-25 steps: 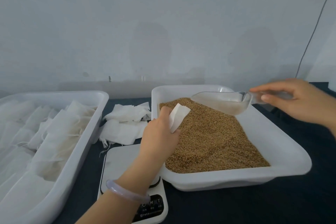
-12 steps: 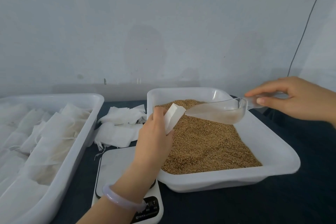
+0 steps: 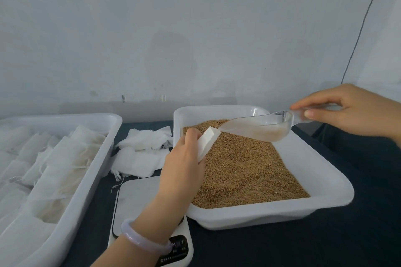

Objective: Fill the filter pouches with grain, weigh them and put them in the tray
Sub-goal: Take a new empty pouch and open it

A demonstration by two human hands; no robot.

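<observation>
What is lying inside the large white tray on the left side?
White filter pouches lie piled in the tray. Their fabric hides whether grain is inside them, and they cover the tray floor.

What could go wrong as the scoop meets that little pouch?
The pouch, held in the left hand, has a narrow mouth, so a pour from the scoop in the right hand may miss it. A corner of the grain tray seems to overlap the scale, which might disturb weighing.
</observation>
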